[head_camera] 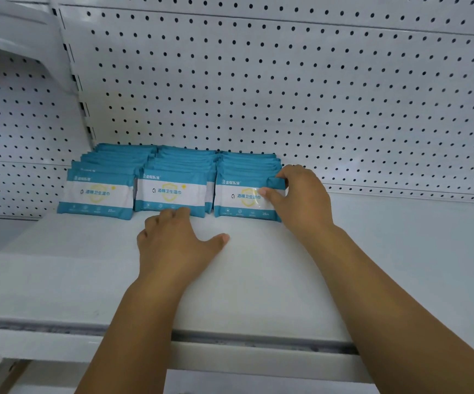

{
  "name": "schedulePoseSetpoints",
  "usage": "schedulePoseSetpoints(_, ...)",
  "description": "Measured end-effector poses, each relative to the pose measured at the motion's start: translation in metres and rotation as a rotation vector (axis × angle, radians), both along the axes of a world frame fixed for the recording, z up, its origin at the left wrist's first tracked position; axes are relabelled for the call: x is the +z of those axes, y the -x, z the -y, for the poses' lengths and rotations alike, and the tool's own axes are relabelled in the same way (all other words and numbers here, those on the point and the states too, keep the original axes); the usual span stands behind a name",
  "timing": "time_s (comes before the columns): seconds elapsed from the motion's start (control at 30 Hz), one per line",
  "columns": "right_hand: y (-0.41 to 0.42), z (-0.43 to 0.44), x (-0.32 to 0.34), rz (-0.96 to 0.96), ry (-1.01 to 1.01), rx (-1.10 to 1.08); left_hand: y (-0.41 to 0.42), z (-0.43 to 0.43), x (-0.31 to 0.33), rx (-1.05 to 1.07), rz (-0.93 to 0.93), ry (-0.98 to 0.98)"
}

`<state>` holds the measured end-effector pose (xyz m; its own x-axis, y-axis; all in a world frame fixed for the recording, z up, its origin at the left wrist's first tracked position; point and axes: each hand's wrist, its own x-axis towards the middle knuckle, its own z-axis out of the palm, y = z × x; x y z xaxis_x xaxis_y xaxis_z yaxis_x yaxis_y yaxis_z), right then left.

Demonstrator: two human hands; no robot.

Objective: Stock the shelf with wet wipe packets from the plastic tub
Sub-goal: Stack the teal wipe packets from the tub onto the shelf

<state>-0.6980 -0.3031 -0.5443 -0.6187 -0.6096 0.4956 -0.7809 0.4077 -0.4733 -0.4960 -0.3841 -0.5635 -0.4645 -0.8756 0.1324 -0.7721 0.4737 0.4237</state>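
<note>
— Where the arms crossed the shelf [258,280] lip, which hand sat nearer?
— Left hand [173,240]. Palm down on the board, fingers loosely bent, holding nothing, fingertips at the foot of the middle row [170,191].
— And the right hand [301,194]?
— Farther in. It pinched the front packet [241,200] of the right row, thumb on its face and fingers over its top right corner.
— How did the packet lie from that grip?
— Leftward of it. It stood upright, face toward us, long axis left to right along the shelf, backed by the packets behind.
— Next move?
— A guess: the right hand seats it square, pushing back toward the pegboard [287,81]. Left row [96,194] stood apart from both hands. Tub not in view.
</note>
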Motion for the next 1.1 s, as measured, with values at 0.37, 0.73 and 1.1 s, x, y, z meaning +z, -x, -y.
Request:
schedulePoseSetpoints(0.37,-0.008,-0.047,0.008,0.076,-0.013,0.053,0.005,-0.016,0.009,-0.139,-0.326,-0.013)
schedulePoseSetpoints(0.73,0.018,-0.211,0.053,-0.056,-0.103,-0.112,0.089,-0.119,0.036,-0.474,-0.712,-0.032)
schedulePoseSetpoints(1.1,0.013,-0.428,0.061,-0.112,-0.23,-0.458,0.149,-0.28,0.042,-0.916,-0.423,0.017)
